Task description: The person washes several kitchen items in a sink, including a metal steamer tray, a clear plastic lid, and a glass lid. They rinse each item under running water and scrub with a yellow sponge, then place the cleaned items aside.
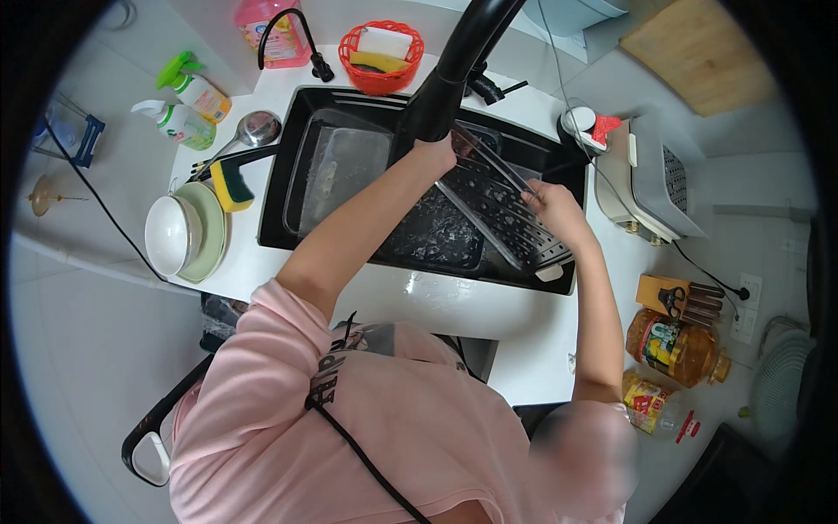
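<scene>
A perforated metal tray [504, 203] with raised sides slants across the right half of the black sink [278, 196]. Water drops dot its dark surface. The fingers of my right hand [556, 206] are closed on its far right edge. My left hand [444, 156] reaches to the tray's upper left end. Most of it is hidden behind the black faucet [452, 72], so its grip cannot be made out. A clear rectangular container [347, 170] sits in the sink's left half. Bubbly water [435, 232] shows below the tray.
Left of the sink lie a yellow-green sponge [230, 187], a ladle [259, 128], a white bowl [170, 234] and green plates [213, 252]. A red basket [380, 82] stands behind. At right are a grey-white appliance [645, 177], a knife block [661, 295] and oil bottles [674, 347].
</scene>
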{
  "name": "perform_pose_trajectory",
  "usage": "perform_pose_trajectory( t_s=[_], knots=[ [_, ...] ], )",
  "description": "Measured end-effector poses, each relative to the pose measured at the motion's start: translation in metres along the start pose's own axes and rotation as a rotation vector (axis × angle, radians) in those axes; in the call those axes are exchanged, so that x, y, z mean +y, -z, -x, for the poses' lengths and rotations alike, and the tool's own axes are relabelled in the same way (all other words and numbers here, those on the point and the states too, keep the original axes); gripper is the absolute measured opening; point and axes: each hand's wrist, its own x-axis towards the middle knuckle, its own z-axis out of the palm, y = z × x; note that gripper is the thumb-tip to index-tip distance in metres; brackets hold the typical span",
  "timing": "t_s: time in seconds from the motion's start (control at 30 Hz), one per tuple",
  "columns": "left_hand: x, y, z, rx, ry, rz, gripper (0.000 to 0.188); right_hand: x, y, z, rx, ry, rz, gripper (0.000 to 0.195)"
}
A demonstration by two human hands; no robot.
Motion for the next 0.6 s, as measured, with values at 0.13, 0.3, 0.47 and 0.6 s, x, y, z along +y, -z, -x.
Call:
perform_pose_trajectory(
  t_s=[0.13, 0.3, 0.47, 0.6],
  knots=[
    [-0.011, 0.031, -0.027, 0.050, 0.115, -0.299, 0.035, 0.037, 0.008, -0.010, -0.141, -0.209, -0.546, 0.018],
    [-0.014, 0.110, -0.013, 0.079, -0.186, -0.779, 0.046, 0.076, 0.004, -0.033, -0.205, -0.246, -0.870, 0.022],
    [0.029, 0.143, 0.017, -0.251, 0.085, -0.311, 0.039, 0.095, -0.036, -0.076, -0.214, -0.248, -0.923, 0.031],
    [0.055, 0.175, 0.043, -0.280, 0.266, -0.226, 0.036, 0.060, -0.099, -0.113, 0.220, -0.215, 0.001, 0.043]
  ],
)
